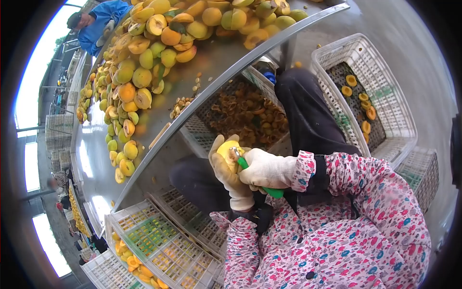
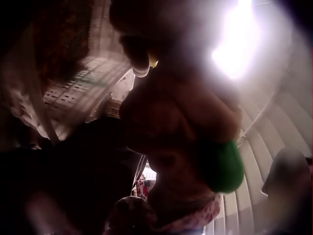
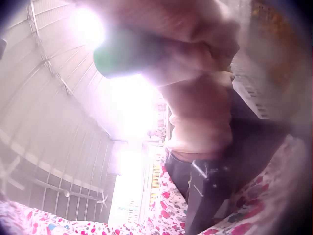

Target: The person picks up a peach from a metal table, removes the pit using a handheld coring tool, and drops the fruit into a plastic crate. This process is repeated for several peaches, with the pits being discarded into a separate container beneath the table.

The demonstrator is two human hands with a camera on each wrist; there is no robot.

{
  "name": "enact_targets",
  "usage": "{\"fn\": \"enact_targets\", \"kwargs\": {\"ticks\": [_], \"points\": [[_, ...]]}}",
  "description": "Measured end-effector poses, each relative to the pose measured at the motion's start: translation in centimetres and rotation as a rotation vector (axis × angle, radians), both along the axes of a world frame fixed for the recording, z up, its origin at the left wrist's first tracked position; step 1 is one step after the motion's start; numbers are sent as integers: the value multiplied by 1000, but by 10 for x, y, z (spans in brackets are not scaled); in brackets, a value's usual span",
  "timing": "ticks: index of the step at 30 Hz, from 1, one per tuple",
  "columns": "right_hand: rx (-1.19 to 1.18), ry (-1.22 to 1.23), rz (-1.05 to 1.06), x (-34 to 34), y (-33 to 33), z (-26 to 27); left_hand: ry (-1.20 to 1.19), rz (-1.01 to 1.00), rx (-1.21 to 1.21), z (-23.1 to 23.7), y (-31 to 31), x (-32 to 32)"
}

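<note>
In the head view, my gloved left hand (image 1: pixel 224 176) holds a yellow peach half (image 1: pixel 228 148), cut face up, in its fingers. My gloved right hand (image 1: pixel 270 169) grips a green-handled pitting tool (image 1: pixel 242 163), its small metal tip on the middle of the cut face. The handle's green butt (image 1: pixel 273 192) sticks out below the right hand. Both wrist views are dark or glaring; the green handle (image 2: pixel 222 166) shows in the left wrist view, and the same handle (image 3: pixel 124 54) in the right wrist view. The peach is mostly hidden there.
A metal table (image 1: pixel 187 79) bears a heap of peaches (image 1: pixel 142 77) and loose pits (image 1: pixel 182 105). Below my hands stands a crate of brown scraps (image 1: pixel 248 113). A white crate (image 1: pixel 353 48) on the right holds several peach halves. More crates (image 1: pixel 163 231) stand lower left; another person (image 1: pixel 98 24) sits across.
</note>
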State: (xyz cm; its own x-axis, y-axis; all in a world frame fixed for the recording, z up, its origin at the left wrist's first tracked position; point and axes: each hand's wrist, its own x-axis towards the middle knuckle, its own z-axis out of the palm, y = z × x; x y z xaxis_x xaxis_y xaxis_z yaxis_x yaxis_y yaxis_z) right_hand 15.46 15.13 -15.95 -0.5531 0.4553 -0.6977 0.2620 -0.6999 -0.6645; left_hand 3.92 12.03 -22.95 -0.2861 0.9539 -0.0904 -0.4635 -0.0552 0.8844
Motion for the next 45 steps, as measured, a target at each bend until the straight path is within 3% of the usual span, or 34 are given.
{"fn": "enact_targets", "kwargs": {"ticks": [1,2,4,5,8,10,12,13,15,18,19,22,24,27,29,30,33,37,40,41,43,44,45], "points": [[-1,1,4,-3,-2,-1,146,23,4,-1,2,-3],[93,-15,35,-5,-5,-4,145,25,1,-2,2,-6],[332,-152,181,-5,-8,-7,819,-38,171,-2,1,-11],[314,-156,179,-4,-10,-7,813,-49,157,-1,-2,-13],[336,-321,309,-1,-6,1,179,-160,-103,12,0,-9],[105,-234,223,-3,-1,-1,147,-79,-83,-1,-1,-8],[65,-147,226,-1,8,3,63,41,-6,2,0,-7],[28,-65,233,-1,11,5,73,50,0,1,1,-9],[0,-143,214,-6,4,4,237,-15,96,0,0,-12],[415,-337,319,-3,-5,2,270,-72,30,5,-1,-10],[413,-350,320,-2,-6,0,341,-94,19,7,1,-7],[412,-420,408,0,-2,0,223,-102,-75,-3,3,-8],[66,-219,168,-1,0,-6,188,-108,-147,-5,4,-8],[98,-77,142,3,1,-1,355,3,21,2,5,-10],[191,-162,200,1,-1,3,122,-169,29,3,11,-14],[246,-290,267,-1,-1,2,235,-129,13,6,12,-7],[438,-527,398,4,0,-4,188,-110,-137,-15,14,-1],[477,-594,465,9,-4,-11,63,-250,-386,-34,14,-6],[425,-609,486,12,-7,-16,142,-305,-274,-33,14,-5],[401,-543,383,12,-8,-19,147,-307,-266,-29,13,-3],[383,-479,274,14,-3,-26,-88,-128,-186,8,16,12],[209,-214,113,15,1,-32,-231,-125,-109,2,14,6],[30,55,-47,15,3,-32,-227,-131,-105,5,14,6]]}}
